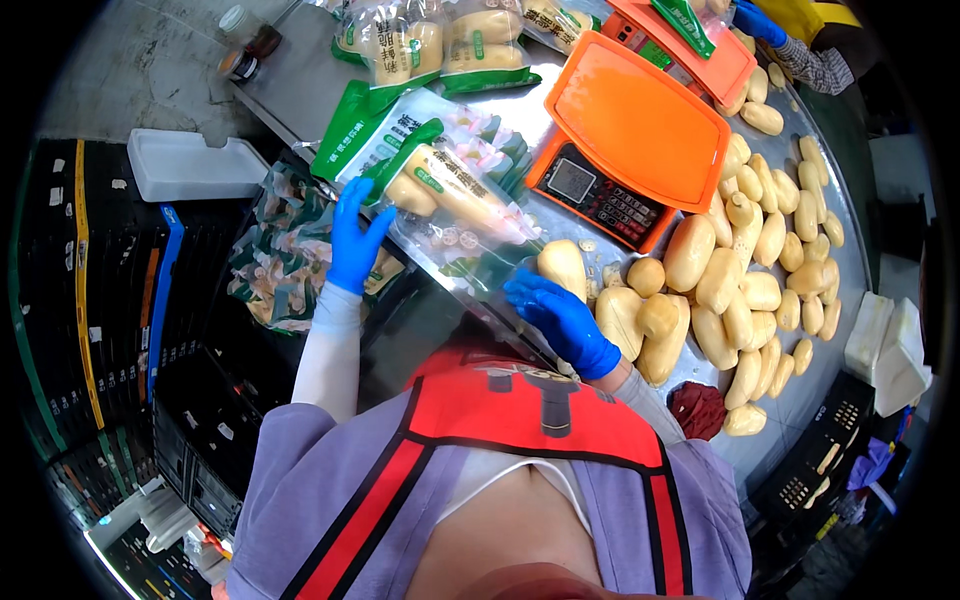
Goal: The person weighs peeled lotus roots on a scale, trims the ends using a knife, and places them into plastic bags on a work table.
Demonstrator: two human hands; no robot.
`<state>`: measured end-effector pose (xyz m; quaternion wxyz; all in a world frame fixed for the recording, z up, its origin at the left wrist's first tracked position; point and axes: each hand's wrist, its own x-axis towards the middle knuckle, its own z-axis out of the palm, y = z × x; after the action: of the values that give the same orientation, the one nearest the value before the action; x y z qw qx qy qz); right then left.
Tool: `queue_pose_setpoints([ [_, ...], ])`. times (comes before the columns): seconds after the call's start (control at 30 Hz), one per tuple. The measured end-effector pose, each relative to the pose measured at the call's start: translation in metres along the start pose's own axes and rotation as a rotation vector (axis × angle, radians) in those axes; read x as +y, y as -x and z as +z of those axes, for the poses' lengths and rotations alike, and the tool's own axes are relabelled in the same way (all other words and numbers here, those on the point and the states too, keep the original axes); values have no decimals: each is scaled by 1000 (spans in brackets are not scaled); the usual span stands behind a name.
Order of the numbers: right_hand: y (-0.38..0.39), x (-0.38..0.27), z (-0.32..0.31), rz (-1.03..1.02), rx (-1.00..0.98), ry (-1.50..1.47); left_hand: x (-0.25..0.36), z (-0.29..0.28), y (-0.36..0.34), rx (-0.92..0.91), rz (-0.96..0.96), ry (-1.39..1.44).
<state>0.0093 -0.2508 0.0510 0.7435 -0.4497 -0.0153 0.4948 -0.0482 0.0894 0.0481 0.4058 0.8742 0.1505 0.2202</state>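
A clear printed bag with a green end holds pale lotus root pieces and lies at the table's near edge. My left hand, in a blue glove, is at the green end with its fingers spread; whether it touches the bag I cannot tell. Beside the bag's clear end, my right hand, also gloved in blue, has its fingers stretched out and seems to grip nothing. Loose lotus roots lie just right of that hand. Under and beyond the filled bag is a stack of flat printed bags.
An orange-topped scale stands ahead, a second scale behind it. Filled bags lie at the back. Many lotus roots cover the right side. A co-worker's gloved hand is far right. Black crates stand left.
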Motion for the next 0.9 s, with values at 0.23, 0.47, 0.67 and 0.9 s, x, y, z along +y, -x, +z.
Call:
queue_pose_setpoints([
  [0.23,-22,28,1,-60,-7,192,-33,18,-17,35,228,-338],
  [0.47,-25,5,33,68,89,-95,-67,21,-13,35,8,-31],
  [0.67,-25,32,7,-138,175,-7,-53,19,-24,38,35,-48],
  [0.9,-29,10,26,-105,145,-215,-54,15,-34,14,128,-104],
])
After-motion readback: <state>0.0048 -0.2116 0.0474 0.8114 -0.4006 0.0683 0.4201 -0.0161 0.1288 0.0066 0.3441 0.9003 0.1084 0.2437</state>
